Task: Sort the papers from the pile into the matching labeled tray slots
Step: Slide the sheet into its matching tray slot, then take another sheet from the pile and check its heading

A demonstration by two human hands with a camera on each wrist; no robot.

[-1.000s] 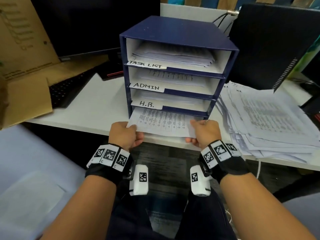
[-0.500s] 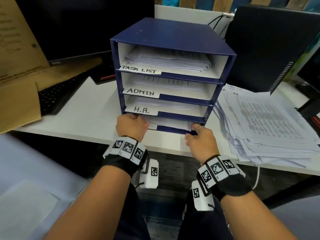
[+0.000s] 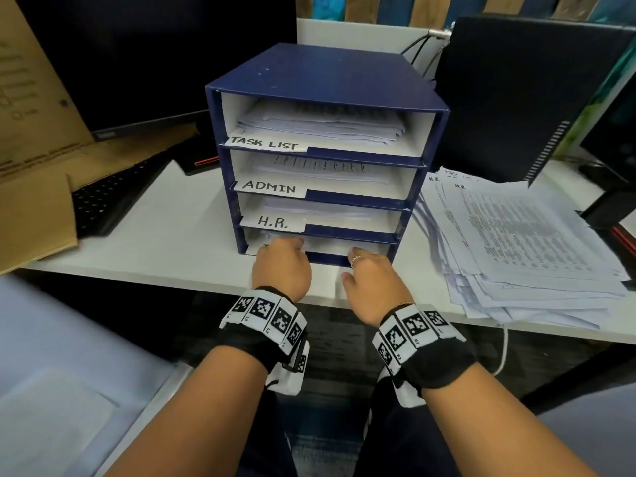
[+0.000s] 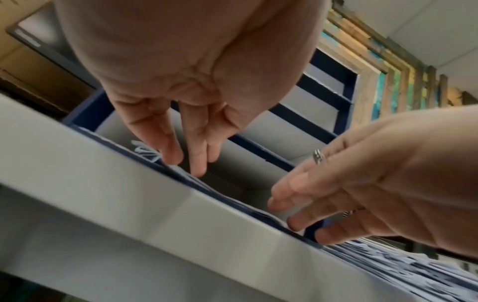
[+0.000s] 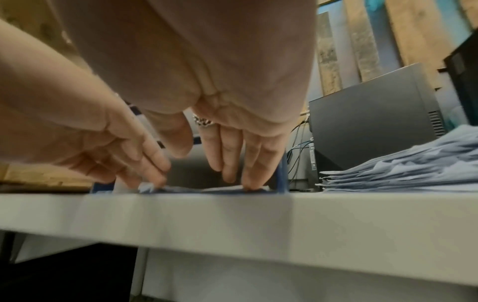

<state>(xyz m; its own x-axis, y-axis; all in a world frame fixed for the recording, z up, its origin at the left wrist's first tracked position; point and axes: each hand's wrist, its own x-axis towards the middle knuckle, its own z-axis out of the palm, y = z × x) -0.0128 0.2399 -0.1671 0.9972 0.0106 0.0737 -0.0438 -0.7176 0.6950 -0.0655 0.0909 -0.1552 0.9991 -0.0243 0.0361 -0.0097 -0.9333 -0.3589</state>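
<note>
Head view shows both hands at the mouth of the lowest slot of the dark blue four-tier cardboard paper tray (image 3: 320,75): the left hand (image 3: 282,270) reaches its straight fingers into the left part of the opening, and the right hand (image 3: 373,287), a ring on one finger, does the same on the right. From the left wrist camera the left fingers (image 4: 196,155) point forward, loosely together and extended, their tips touching the white printed sheet (image 3: 330,247) that lies almost wholly inside that bottom slot; nothing is pinched. From the right wrist camera the right fingers (image 5: 230,155) are likewise straight and side by side, tips pressing down on the sheet's near edge just inside the tray's right wall. Above the hands, three slots carry handwritten white labels reading H.R. (image 3: 272,222), ADMIN (image 3: 270,187) and TASK LIST (image 3: 265,143), each slot holding white papers. The bottom slot's own label is covered by the left hand. The tray stands on a white desk (image 3: 165,242). Just right of the tray lies a tall, fanned pile of printed white papers (image 3: 523,249). A black keyboard (image 3: 113,197) sits left of the tray, partly under a flattened brown cardboard box (image 3: 34,166)
</note>
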